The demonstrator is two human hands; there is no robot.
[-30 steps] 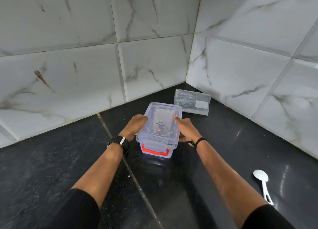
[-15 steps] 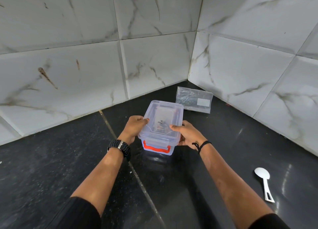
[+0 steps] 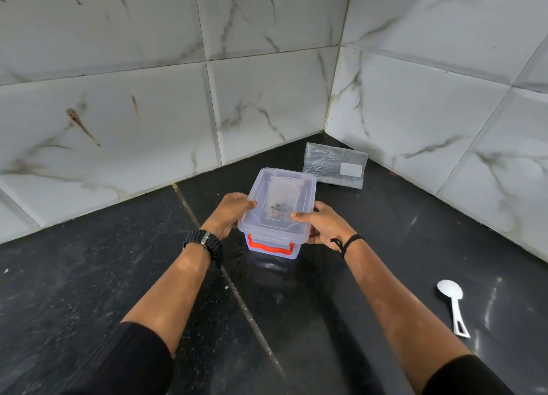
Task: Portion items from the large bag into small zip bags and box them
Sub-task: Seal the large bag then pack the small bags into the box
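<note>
A clear plastic box [image 3: 278,207] with its lid on and an orange-red latch [image 3: 268,247] at the near end stands on the black counter [image 3: 118,276]. Small dark items show faintly through the lid. My left hand [image 3: 229,216] grips the box's left side, thumb on the lid edge. From the other side my right hand [image 3: 323,224] grips it, thumb on the lid's near right corner. The large clear bag [image 3: 335,167] with a white label lies flat behind the box, near the wall corner.
A white plastic spoon [image 3: 452,302] lies on the counter at the right. White marble-look tiled walls [image 3: 267,98] close the counter at the back and right, meeting in a corner behind the bag.
My right hand has slid from the top of the lid to the box's right side, thumb staying on the lid. The box has barely moved.
</note>
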